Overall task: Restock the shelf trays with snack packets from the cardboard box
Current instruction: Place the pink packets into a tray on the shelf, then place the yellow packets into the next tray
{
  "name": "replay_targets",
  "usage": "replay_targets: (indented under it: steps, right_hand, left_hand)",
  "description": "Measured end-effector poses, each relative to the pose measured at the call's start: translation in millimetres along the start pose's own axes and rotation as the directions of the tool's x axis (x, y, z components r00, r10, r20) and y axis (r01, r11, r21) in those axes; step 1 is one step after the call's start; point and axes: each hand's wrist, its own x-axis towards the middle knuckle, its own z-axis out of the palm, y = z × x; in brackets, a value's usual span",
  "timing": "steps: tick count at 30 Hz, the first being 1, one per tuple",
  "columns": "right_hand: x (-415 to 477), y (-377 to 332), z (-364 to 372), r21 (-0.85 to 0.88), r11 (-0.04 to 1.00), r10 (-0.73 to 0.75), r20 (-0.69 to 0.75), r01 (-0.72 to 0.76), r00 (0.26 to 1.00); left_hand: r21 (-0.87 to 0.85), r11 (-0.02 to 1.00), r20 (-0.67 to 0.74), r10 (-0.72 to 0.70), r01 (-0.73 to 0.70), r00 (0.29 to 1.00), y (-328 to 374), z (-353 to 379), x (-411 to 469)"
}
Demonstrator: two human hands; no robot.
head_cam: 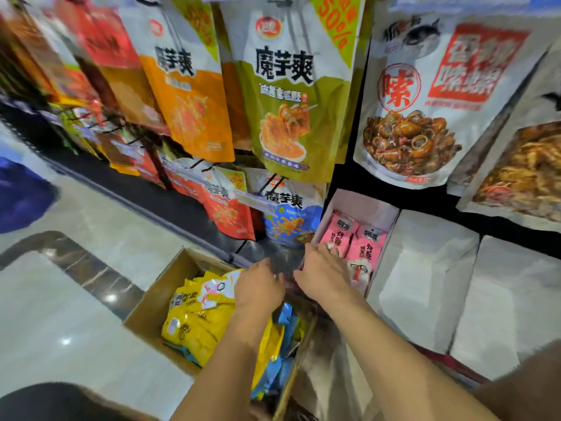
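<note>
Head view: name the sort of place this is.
Probably a shop's snack aisle: snack bags hang in rows, pink packets lie in a shelf tray, and a cardboard box sits on the floor.

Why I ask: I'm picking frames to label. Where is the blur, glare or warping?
Head view: red packets at upper left smear with motion; green packet reads sharp; light spots glare on the floor; snail packet at right leans, likely lens warp; left hand and right hand blur at the fingertips.

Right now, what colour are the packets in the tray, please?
The packets are pink; head view.
</note>
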Motion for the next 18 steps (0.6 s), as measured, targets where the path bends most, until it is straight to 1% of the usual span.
replay_targets:
  steps: [5,8,11,16,18]
  right_hand:
    - [-23.9,-37.4,9.8,-0.074,0.989,-0.126,0.044,0.129,0.991]
    - [-32.8,-61.4,21.2,-0.141,0.968,-0.201,0.063,0.208,0.978]
    - [-38.6,-85.3,31.7,-0.182,0.942,-0.273,0.076,0.283,0.959]
    - [-37.6,-116.4,55.3,-0.223,0.902,-0.35,0.129,0.371,0.928]
    - [-33.5,-123.9,67.8,-0.23,0.89,-0.368,0.147,0.394,0.918]
  left_hand:
    - [0.024,0.991,-0.006,-0.13,0.13,0.991,-51.0,-21.6,-32.9]
    - [0.039,0.974,-0.003,-0.222,0.222,0.975,-87.8,-31.6,-45.1]
    - [0.014,0.954,-0.005,-0.298,0.298,0.955,-116.0,-39.7,-52.4]
    - [0.021,0.939,0.004,-0.343,0.343,0.939,-146.4,-39.4,-51.2]
    - [-0.003,0.926,0.021,-0.378,0.378,0.926,-155.4,-35.8,-47.1]
